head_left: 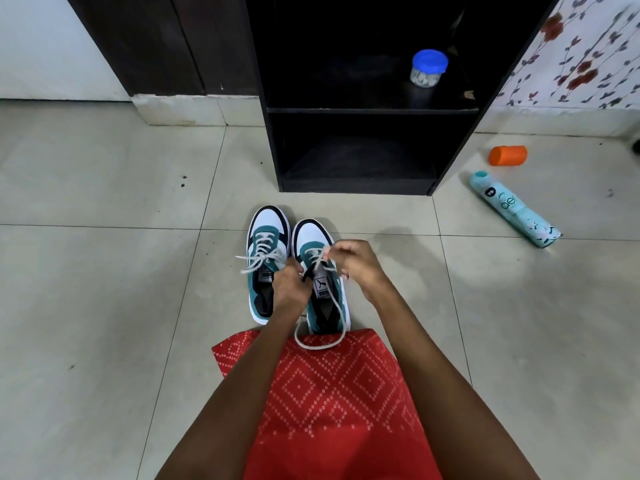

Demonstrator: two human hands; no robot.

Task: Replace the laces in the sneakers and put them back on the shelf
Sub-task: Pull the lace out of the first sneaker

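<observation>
Two teal, white and black sneakers stand side by side on the tiled floor, toes pointing at the black shelf (370, 110). The left sneaker (267, 233) is laced with a pale grey lace tied in a bow. Over the right sneaker (311, 237), my right hand (356, 263) pinches the grey lace (320, 344) near the upper eyelets. My left hand (287, 285) rests on the tongue area and grips the same lace. A long loop of that lace hangs down onto my red patterned garment.
A blue-lidded jar (428, 69) stands on the shelf's upper board; the lower compartment is dark. An orange cap (508, 155) and a teal spray can (514, 209) lie on the floor to the right. A dark door frame is at the back left.
</observation>
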